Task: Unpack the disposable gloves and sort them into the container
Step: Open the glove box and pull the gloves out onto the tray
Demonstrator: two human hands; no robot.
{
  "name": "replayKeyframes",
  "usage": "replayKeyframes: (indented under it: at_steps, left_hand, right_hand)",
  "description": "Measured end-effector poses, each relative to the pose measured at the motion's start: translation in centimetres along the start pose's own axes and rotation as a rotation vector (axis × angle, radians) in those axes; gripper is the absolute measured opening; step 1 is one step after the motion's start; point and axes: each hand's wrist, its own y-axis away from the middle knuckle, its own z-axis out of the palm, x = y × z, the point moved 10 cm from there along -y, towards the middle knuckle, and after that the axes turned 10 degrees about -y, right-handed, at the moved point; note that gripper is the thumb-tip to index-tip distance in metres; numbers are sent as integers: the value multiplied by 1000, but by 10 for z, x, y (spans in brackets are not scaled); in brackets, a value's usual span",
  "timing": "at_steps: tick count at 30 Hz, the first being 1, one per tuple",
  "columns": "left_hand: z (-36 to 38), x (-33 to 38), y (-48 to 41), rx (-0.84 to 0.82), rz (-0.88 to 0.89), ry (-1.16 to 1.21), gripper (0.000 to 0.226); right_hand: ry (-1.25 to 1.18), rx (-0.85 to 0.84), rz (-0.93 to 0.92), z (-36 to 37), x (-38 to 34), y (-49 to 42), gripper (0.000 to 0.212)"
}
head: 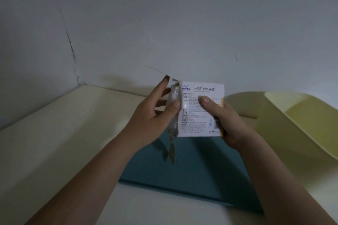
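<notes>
So the white glove pack (201, 113) is mid-frame, held up above the teal mat (197, 170). The right hand (226, 124) grips its right edge, thumb flat on the printed face. The left hand (151, 120) pinches the clear gloves (173, 98) bunched at the pack's left side, with a strand dangling below. The pale yellow container (274, 120) sits at the right edge on the cream table (54, 142).

The scene is dim, with a cold grey-blue cast and soft, even light. Faint shadows fall on the mat (201, 166) under the pack (201, 113) and on the wall (117, 78) behind it. The pack's small print is blurred; the bench (54, 133) edge bows with wide-angle distortion.
</notes>
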Motion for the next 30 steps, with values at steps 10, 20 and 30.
replayKeyframes:
  at_steps: [10,20,30]
  left_hand:
    - [10,1,-22,5,-90,159,50]
    - [69,-4,-35,-222,-218,121,37]
    - [69,2,-32,-185,-200,165,28]
  right_hand:
    - [-25,34,-45,-21,-17,4,51]
    - [20,84,-6,-39,-10,6,51]
    - [-10,39,-72,-33,-13,2,58]
